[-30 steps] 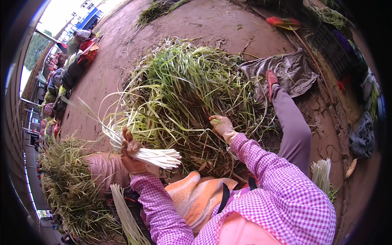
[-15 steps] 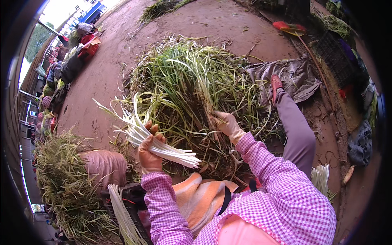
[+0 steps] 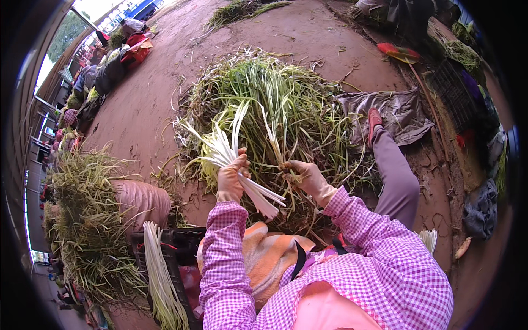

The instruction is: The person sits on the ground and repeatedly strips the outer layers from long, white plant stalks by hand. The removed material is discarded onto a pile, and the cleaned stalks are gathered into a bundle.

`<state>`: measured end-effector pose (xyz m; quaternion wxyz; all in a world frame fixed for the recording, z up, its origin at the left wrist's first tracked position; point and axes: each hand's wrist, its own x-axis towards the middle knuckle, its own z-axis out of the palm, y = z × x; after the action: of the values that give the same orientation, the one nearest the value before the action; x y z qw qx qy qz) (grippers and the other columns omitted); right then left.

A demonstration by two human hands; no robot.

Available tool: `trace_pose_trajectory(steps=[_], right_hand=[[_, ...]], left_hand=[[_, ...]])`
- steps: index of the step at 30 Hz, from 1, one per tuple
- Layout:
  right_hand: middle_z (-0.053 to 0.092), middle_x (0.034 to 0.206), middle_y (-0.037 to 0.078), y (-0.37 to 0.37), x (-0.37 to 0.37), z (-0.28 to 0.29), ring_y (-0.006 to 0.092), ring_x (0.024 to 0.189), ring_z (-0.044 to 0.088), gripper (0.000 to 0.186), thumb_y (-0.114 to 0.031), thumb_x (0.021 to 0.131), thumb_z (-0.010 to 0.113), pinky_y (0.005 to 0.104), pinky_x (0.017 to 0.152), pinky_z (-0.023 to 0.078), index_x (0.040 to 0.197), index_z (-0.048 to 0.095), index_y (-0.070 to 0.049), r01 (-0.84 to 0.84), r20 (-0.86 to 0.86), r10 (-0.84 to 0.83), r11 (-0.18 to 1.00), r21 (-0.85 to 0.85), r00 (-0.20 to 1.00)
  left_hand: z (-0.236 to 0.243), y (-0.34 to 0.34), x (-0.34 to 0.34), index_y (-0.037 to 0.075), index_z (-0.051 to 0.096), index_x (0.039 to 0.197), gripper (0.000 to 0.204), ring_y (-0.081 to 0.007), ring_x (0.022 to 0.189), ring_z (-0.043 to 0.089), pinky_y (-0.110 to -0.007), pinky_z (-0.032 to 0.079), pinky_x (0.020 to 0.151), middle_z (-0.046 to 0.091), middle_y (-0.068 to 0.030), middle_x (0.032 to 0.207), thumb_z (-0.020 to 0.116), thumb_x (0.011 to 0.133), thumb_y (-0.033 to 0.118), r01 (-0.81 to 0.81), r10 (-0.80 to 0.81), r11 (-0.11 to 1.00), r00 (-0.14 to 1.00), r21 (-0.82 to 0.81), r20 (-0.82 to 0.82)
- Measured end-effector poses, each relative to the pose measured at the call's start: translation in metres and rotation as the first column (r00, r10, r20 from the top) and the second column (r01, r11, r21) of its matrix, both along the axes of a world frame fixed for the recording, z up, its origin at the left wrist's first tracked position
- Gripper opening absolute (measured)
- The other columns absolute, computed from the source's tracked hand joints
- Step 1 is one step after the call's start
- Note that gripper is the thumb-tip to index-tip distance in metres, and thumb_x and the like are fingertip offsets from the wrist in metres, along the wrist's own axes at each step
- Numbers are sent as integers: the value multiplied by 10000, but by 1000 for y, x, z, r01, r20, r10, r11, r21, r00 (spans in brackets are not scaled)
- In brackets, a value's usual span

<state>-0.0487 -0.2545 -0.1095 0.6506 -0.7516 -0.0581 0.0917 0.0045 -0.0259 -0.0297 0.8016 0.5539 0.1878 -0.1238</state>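
Observation:
A bundle of long white stalks [image 3: 219,147] is gripped in my gloved left hand [image 3: 233,177], its cut-looking ends pointing down and right. Just to the right, my gloved right hand [image 3: 309,179] closes around the brownish lower end of a thin bunch of leafy green stalks [image 3: 275,132]. The two hands are close together but apart. Both are over the near part of a large heap of long, grass-like green leaves [image 3: 220,93] on the ground. Exactly which stalks the right fingers pinch is partly hidden.
At my left stand a black crate [image 3: 184,242] with pale stalks [image 3: 160,275] across it and a pink-wrapped bale [image 3: 142,202] beside more greens [image 3: 91,225]. An orange-striped towel [image 3: 275,264] covers my lap. A grey sheet [image 3: 404,113] and a broom [image 3: 399,52] lie right.
My left hand has moved right and up with the white bundle, closer to the right hand. The bundle now points more steeply upward. The right hand keeps its hold, shifted slightly in view.

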Motion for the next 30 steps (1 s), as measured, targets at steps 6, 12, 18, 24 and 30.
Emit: trace_pose_trajectory(steps=[6,12,18,24,30], right_hand=[[681,991,181,18,-25,-6,282,881,691,312,-4,775,678,328,757,572,1085,643,-14,99,451,-6,978,-184,893],[684,917,163,20,-42,-19,313,828,676,364,-18,751,657,355,709,555,1114,640,-46,21,449,165,925,-380,878],[688,893,113,11,-22,-12,202,735,660,345,-50,867,596,316,691,554,1212,604,-66,307,353,-119,783,-541,928],[679,820,33,46,41,20,74,627,604,254,-225,928,639,217,492,495,1097,643,-36,115,-227,-35,929,352,973],[668,681,125,65,10,-14,201,588,643,186,-209,860,668,342,520,500,889,649,-27,106,8,-112,909,-404,994]], left_hand=[[-13,-10,-3,-11,605,1161,372,-118,534,563,-245,505,470,695,-114,911,734,834,114,6,7,986,997,169,-76],[-26,-22,-1,-21,658,1019,223,-133,534,594,-236,527,474,685,-113,836,730,816,35,95,-69,985,983,144,-171],[-13,-13,-3,-43,653,1049,216,-95,512,571,-203,512,451,686,-112,807,682,840,6,43,-14,977,990,208,-142],[-21,-26,-1,-44,706,863,125,-96,483,554,-231,454,420,664,-76,679,726,815,70,105,-46,933,984,345,-175],[-24,-15,5,6,700,829,70,-85,467,546,-221,463,449,657,-32,645,732,794,57,23,79,853,982,521,-172]])
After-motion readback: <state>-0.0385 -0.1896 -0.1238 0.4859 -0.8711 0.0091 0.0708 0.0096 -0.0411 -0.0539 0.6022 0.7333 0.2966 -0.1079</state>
